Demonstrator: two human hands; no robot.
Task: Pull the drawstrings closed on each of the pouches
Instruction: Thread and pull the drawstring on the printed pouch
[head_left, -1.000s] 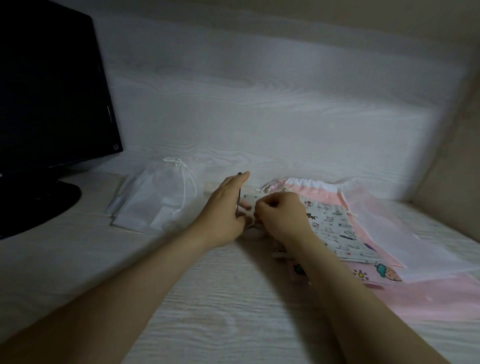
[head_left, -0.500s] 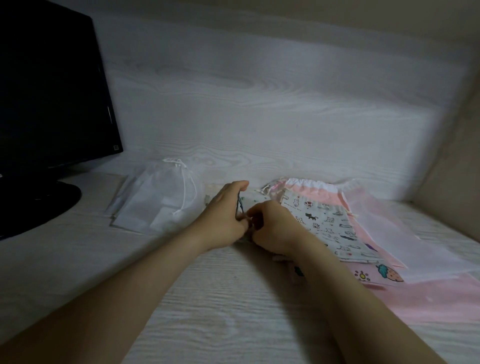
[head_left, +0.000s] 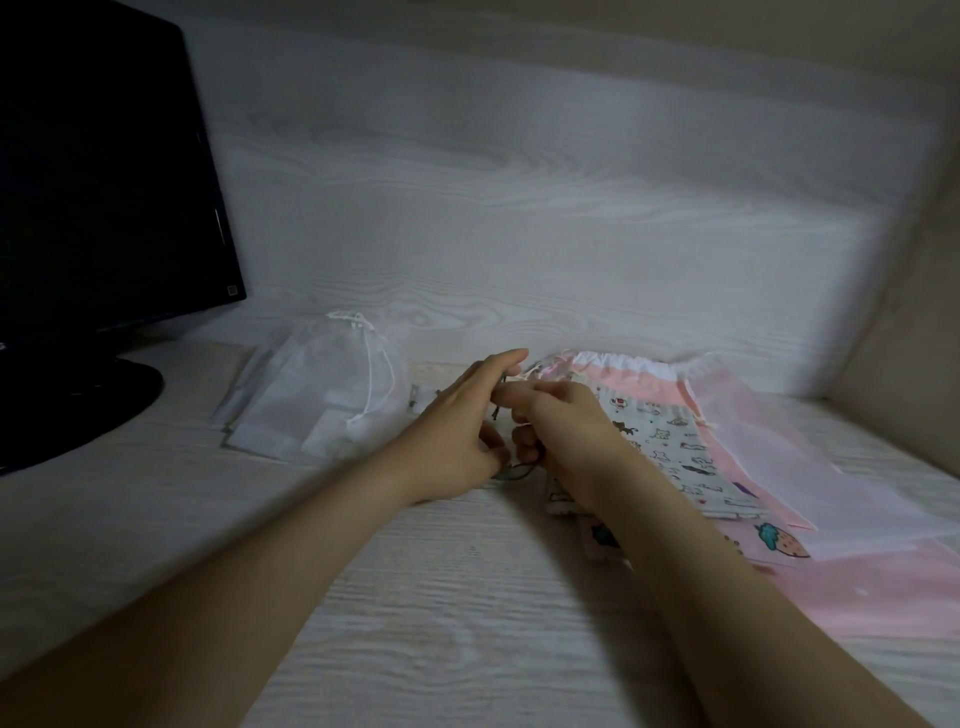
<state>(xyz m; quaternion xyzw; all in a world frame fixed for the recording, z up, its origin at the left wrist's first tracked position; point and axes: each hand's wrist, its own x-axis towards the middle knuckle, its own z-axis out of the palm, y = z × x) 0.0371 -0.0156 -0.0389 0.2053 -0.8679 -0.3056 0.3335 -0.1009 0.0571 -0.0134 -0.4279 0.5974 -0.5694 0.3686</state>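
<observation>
Evidently, the printed pouch (head_left: 670, 447) is being worked at its mouth end, where both hands are meeting; it is being handled where it lies, flat on top of the stack of pink pouches (head_left: 852, 587) on the desk (head_left: 415, 597), presumably so that the fabric is being braced while the cord is drawn. The dark drawstring (head_left: 514, 471) is being pinched in the curled fingers of the right hand (head_left: 571, 441); the left hand (head_left: 457, 436) is being held just beside it with long, loosely extended fingers, and whether anything is being gripped there cannot be told. The white mesh pouch (head_left: 317, 384), its mouth already gathered, is lying well apart towards the monitor (head_left: 104, 182), likely as finished work.
</observation>
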